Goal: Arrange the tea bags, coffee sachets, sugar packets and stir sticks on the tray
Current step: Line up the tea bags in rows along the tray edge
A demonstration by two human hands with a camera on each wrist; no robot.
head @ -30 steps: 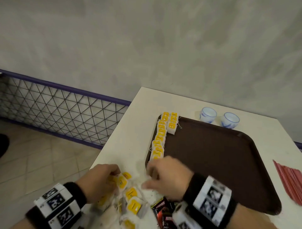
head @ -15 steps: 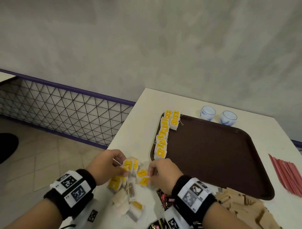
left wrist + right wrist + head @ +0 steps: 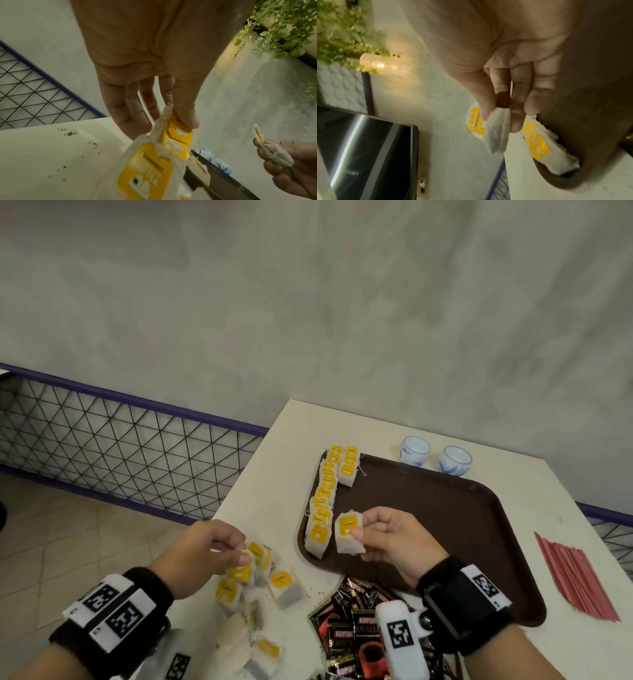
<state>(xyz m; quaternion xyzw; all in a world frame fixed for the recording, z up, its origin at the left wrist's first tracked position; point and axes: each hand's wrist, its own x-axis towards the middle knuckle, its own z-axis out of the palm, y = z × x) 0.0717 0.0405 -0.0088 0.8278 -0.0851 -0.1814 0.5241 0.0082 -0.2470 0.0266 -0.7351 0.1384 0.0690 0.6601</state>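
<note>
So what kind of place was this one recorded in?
Probably a café or hotel refreshment corner, though I can't be sure: a brown serving tray on a small table, two little cups, coffee sachets, and leafy plants against a plain wall.

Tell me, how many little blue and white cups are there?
2. One cup and the other cup stand side by side on the table, just past the far edge of the brown tray. No others show.
</note>
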